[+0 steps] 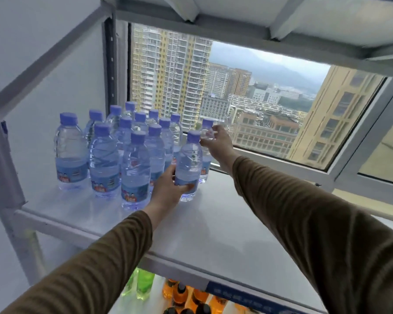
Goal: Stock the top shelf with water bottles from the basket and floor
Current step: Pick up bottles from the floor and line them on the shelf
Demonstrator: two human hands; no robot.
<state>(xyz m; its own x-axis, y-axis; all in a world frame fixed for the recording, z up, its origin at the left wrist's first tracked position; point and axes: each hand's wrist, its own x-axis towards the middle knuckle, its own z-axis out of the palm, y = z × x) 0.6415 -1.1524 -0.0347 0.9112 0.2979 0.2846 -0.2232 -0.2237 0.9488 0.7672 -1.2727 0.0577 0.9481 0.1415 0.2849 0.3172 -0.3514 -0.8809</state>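
Beyond the window frame [340,152] we see yellow tower blocks [168,73] under hazy hills [270,66], while below us stand green bottles [143,284] beside orange bottles [195,298] on a lower level.

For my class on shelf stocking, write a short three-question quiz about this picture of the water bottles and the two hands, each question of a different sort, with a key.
1. True or false: the left hand grips the lower body of a water bottle standing on the shelf.
2. Multiple choice: the right hand holds a second bottle near its
A. base
B. label
C. neck
3. Fill in: the caps on the bottle cluster are coloured ____.

Key
1. True.
2. C; the fingers close just under the cap.
3. Blue-purple.
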